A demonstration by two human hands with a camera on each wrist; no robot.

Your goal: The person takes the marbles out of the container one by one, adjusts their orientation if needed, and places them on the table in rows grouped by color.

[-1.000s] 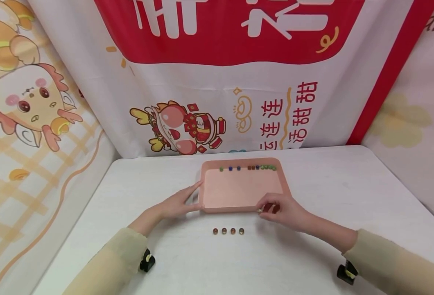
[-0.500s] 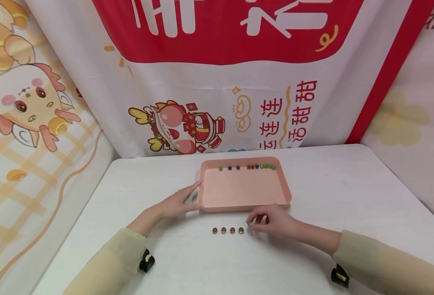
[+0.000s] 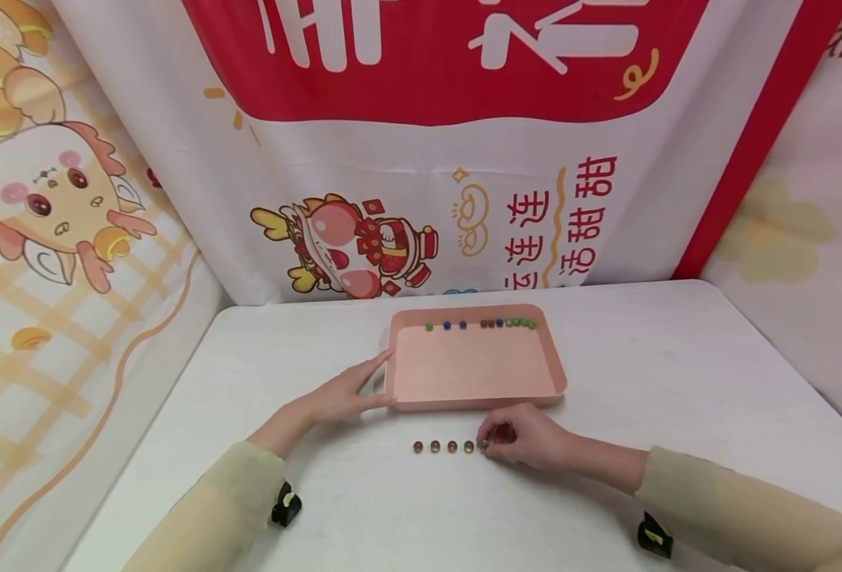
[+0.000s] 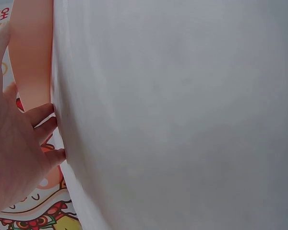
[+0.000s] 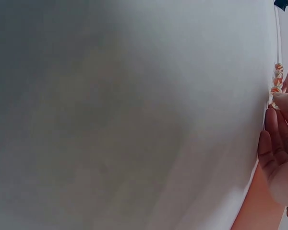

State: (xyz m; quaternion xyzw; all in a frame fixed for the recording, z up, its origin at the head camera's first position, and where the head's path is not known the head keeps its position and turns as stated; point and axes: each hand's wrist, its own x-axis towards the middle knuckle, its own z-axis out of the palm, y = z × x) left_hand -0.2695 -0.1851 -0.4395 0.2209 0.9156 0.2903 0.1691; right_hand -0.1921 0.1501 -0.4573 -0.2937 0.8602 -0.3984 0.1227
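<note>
White table (image 3: 650, 381), red-and-white banner (image 3: 421, 91) behind it, sideways cartoon figure (image 3: 372, 245) printed on the banner, checked cartoon-print cloth (image 3: 49, 191) at left

Swirled marbles (image 3: 452, 447) lie in a row before a pink tray (image 3: 471, 369), green, blue and brown marbles (image 3: 491, 324) inside.

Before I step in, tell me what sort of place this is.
It looks like a small tabletop work booth: a white table walled on three sides by printed backdrops, with a pink tray and glass-like marbles set out.
</note>
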